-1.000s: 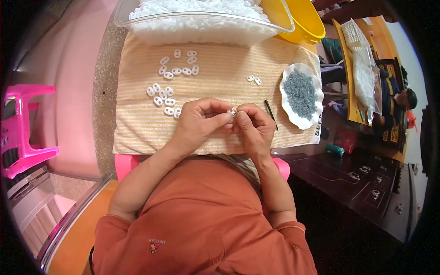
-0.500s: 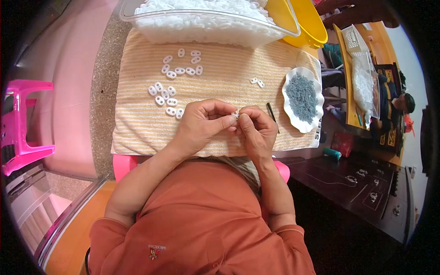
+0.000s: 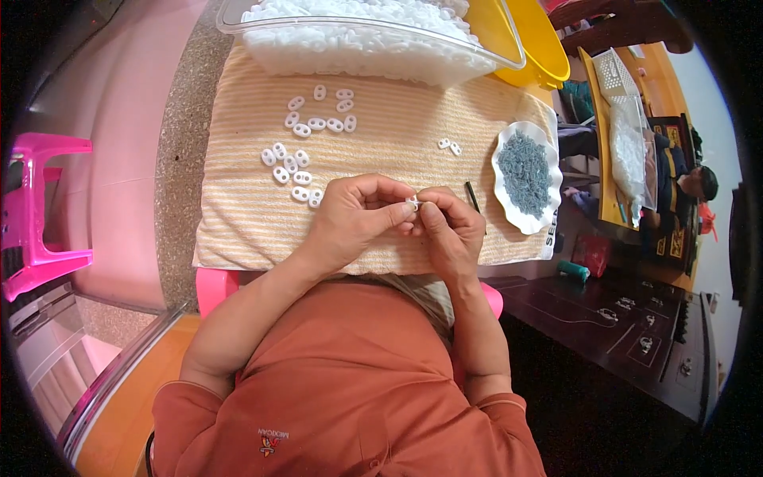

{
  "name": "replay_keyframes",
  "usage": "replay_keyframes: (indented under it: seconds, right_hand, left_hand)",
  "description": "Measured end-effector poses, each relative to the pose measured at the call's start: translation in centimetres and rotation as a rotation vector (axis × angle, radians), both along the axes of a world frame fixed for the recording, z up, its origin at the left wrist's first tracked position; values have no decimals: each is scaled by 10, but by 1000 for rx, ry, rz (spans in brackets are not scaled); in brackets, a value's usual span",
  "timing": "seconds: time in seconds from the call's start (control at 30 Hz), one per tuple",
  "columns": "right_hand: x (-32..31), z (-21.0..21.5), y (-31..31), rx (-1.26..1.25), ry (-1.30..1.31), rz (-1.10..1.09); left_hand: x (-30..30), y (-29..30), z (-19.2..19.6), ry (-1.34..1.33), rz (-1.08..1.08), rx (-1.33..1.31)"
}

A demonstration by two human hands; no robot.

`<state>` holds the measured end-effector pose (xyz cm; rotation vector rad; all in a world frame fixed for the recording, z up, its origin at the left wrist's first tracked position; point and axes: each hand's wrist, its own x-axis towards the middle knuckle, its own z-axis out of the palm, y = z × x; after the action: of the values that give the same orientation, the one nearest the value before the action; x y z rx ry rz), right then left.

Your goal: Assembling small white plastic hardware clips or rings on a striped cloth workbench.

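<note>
A small white piece [image 3: 413,203] is being pinched between the fingertips of both hands, right over the near edge of the striped cloth [image 3: 397,143] that is covering the tabletop. The left hand [image 3: 354,219] is closing thumb and forefinger on it from one side, and the right hand [image 3: 449,230] is pressing in from the other with its fingers curled tight, so the two hands are meeting on the piece. Compared with a second ago very little is changing: the hands are staying in the same spot, only working closer together, which suggests the fiddling with this one piece is still going on rather than finishing. A thin dark stick [image 3: 472,196] is lying on the cloth just beside the right hand. Further out, a loose cluster of white oval rings [image 3: 298,155] is sitting to the left, two more rings [image 3: 449,146] to the right, and a scalloped white dish of grey bits [image 3: 524,175] near the cloth's right edge. Behind, a clear tub of white pieces [image 3: 373,36] and a yellow basin [image 3: 532,44] are standing. Nothing is getting between the hands and the rings.
</note>
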<state>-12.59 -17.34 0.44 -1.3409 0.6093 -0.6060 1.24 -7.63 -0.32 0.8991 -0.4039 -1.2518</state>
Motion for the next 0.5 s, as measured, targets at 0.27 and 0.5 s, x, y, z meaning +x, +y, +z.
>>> replay_keyframes:
  seconds: [0.27, 0.5]
  right_hand:
    - [-1, 7, 0, 119, 57, -7]
    - [-2, 6, -1, 94, 87, 10]
  left_hand:
    - [1, 1, 2, -12, -16, 12]
    - [2, 1, 2, -8, -30, 40]
